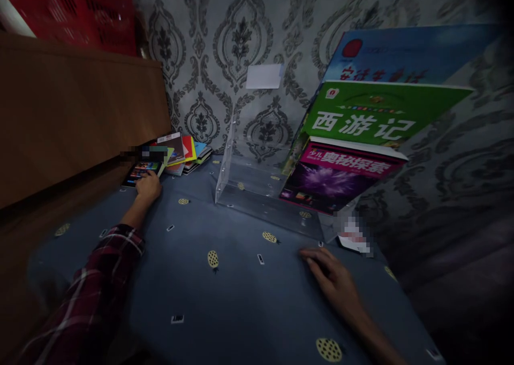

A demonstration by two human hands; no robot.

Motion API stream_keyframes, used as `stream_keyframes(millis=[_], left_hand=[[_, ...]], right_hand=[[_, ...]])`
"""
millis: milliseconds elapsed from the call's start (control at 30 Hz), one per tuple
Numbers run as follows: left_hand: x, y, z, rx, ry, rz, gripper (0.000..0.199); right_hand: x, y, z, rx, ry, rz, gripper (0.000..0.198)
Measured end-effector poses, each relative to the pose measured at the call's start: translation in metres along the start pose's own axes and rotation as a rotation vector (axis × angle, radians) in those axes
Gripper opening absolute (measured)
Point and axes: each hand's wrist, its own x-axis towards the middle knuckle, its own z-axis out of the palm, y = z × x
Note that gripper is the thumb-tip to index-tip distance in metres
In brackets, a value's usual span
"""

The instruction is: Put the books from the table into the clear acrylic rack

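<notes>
At the far left end of the table, my left hand (149,185) reaches to a dark-covered book (136,175). Its fingers bend over the cover and the near edge, gripping it. Right beside that book lies a loose pile of books (185,152) with grey, yellow, red and blue covers. My right hand (331,276) hovers at or rests on the table near the clear display rack (261,211), fingers loosely curved and thumb apart, holding nothing. In the rack's right part stand a blue book (405,54), a green book (369,116) and a purple-and-black book (325,177).
A blue cloth (236,306) with pineapple prints covers the table. Brown wooden furniture (80,103) stands at the left, carrying a red plastic basket (92,17). Behind the rack is a patterned wall. A partly blurred item (355,236) lies by the rack's right end.
</notes>
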Motion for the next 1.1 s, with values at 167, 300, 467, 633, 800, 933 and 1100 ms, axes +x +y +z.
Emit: stream_keyframes(millis=[167,300,467,633,800,933,1100], left_hand=[[-0.002,-0.005,-0.001,0.007,0.048,-0.013,0.059],[-0.004,-0.015,-0.011,-0.003,0.057,0.011,0.054],[-0.003,-0.023,-0.033,-0.003,0.081,0.015,0.049],[0.000,-0.007,-0.047,-0.005,0.107,0.019,0.044],[-0.002,0.019,-0.046,-0.006,0.137,0.059,0.041],[-0.005,0.032,-0.043,0.006,0.143,0.085,0.042],[0.002,0.046,-0.043,0.025,0.143,0.139,0.051]], right_hand=[[0.001,0.000,-0.001,-0.005,-0.005,0.024,0.032],[0.000,0.001,-0.002,-0.010,-0.029,0.028,0.033],[0.000,0.002,-0.001,-0.016,-0.011,0.012,0.030],[0.000,0.002,0.000,-0.020,-0.005,-0.004,0.029],[0.000,0.001,-0.002,-0.037,-0.012,0.020,0.031],[0.001,-0.001,-0.004,-0.045,-0.036,0.010,0.031],[0.001,0.000,-0.004,-0.041,-0.035,-0.005,0.033]])
